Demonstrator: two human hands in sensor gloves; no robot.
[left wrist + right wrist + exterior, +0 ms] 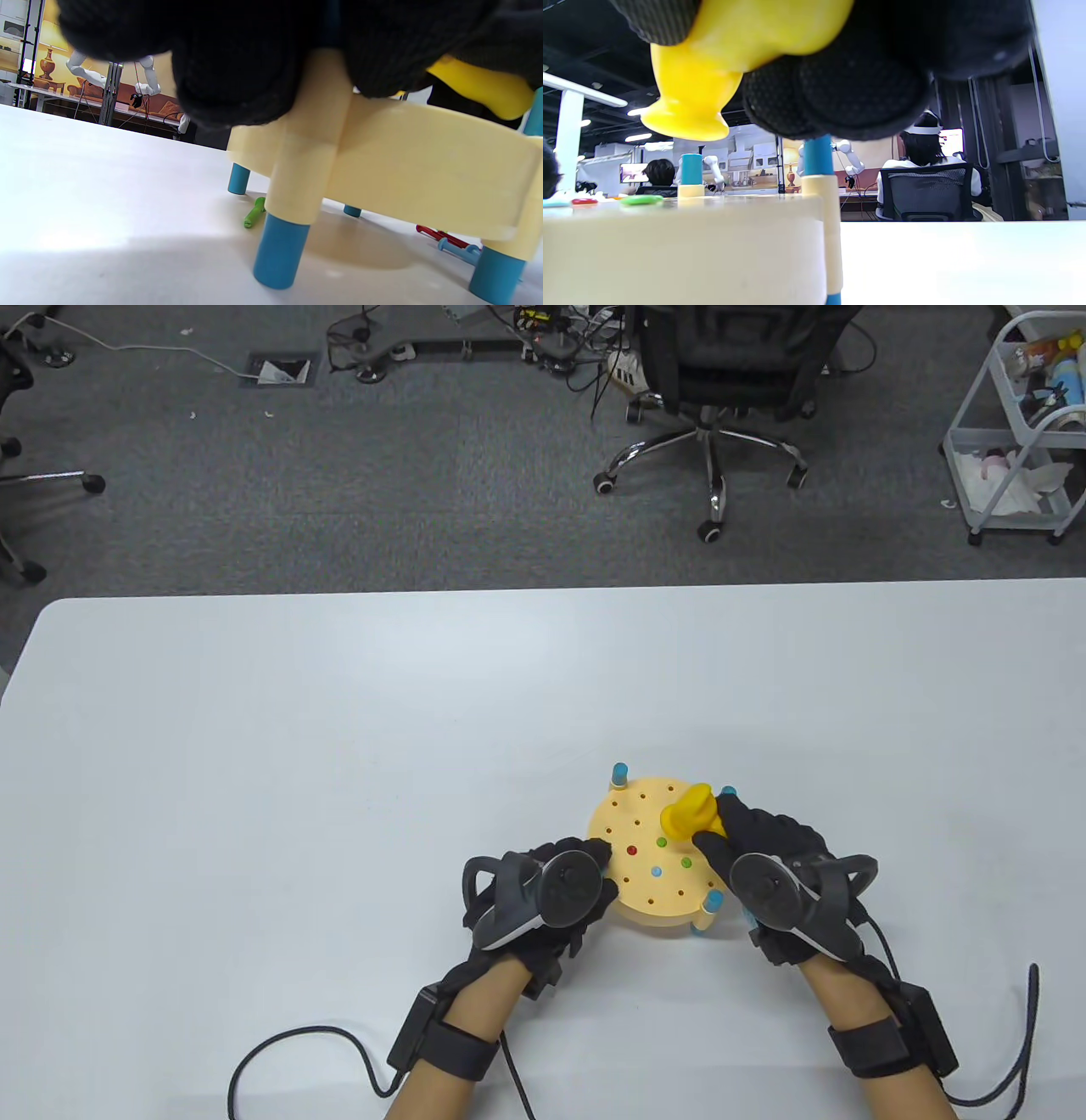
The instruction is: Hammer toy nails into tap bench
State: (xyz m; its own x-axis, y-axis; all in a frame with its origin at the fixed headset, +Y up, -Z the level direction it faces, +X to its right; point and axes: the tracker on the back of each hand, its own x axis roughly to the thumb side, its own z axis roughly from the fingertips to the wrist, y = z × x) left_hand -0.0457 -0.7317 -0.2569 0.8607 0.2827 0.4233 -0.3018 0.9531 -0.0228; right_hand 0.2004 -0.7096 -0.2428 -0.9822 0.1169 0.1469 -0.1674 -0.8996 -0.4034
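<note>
While the right hand (768, 857) grips the yellow toy hammer (691, 812) with its head over the far right part of the tap bench (645, 899), the table view shows the bench standing near the table's (254, 746) front edge, between both hands. The left hand (551, 891) rests against the bench's left rim; whether its fingers close round a post cannot be told from above. Four nail heads sit flush or nearly so in the top: a red nail (630, 849), an orange nail (661, 842), a green nail (685, 863) and a blue nail (655, 870). In my judgement the step is a downward tap, and it would go best with the left hand bracing firmly and the hammer face brought square onto one head.

From the left wrist view, the gloved fingers (237, 63) press on the rim beside a cream post, steadying the bench. This view alone shows the underside: a loose green nail (254, 212) lies on the table beneath, and red and blue nails (449, 241) lie further right.

At the right wrist view, the hammer face (685, 123) hangs clear above the top, not touching. Only here is that gap visible, with the green head slightly proud.
</note>
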